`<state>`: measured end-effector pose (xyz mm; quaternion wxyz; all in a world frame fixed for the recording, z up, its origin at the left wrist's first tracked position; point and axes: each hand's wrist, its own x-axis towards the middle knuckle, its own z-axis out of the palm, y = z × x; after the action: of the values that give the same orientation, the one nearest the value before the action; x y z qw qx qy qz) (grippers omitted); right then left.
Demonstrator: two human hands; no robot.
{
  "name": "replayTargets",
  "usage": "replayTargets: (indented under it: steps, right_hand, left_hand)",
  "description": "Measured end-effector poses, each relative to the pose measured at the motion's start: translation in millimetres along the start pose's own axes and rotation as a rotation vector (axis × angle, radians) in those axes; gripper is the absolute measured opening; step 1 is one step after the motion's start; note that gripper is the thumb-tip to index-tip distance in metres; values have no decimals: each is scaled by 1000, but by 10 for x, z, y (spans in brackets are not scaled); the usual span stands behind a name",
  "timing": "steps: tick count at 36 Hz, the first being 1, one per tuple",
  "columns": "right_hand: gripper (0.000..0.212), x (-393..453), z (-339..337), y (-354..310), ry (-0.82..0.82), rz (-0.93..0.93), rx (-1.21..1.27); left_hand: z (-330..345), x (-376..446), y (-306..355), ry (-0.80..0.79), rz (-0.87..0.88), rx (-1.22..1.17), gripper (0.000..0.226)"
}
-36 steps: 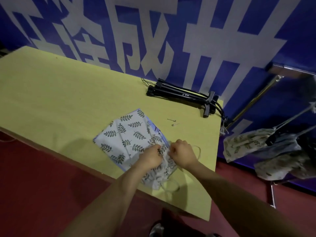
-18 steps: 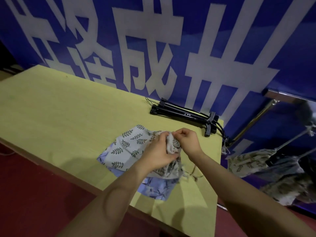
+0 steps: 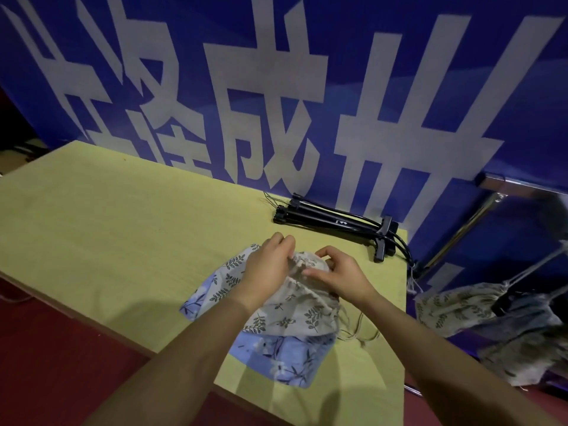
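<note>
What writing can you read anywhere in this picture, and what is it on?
"成": a huge white character on the blue banner behind the table.
The white characters to either side of it: partly cut off or slanted, not surely readable.
Small white mark on the black folded stand: too small to read.
Leaf-print bag: a leaf pattern only, no writing.

Both bare forearms rise from the bottom edge, the left from lower left, the right from lower right, and converge at the centre of the frame. The left hand is back-up, its fingers curled and pinching the cloth pouch. The right hand is just beside it, its fingers arched over the same gathered edge and its thumb pointing left.
</note>
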<state>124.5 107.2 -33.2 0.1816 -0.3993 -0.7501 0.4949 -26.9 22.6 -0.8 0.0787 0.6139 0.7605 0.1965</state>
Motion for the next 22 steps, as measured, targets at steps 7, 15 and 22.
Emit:
replayTargets:
  steps: [7, 15, 22]
  right_hand:
    - [15, 158, -66, 262, -38, -43, -256]
    - [39, 271, 7, 447, -345, -10, -373]
    - [43, 436, -181, 661, -9, 72, -397]
  left_hand:
    - [156, 56, -41, -131, -1, 294, 44]
    - [453, 122, -48, -318, -154, 238, 73]
    - [630, 249, -6, -145, -242, 240, 51]
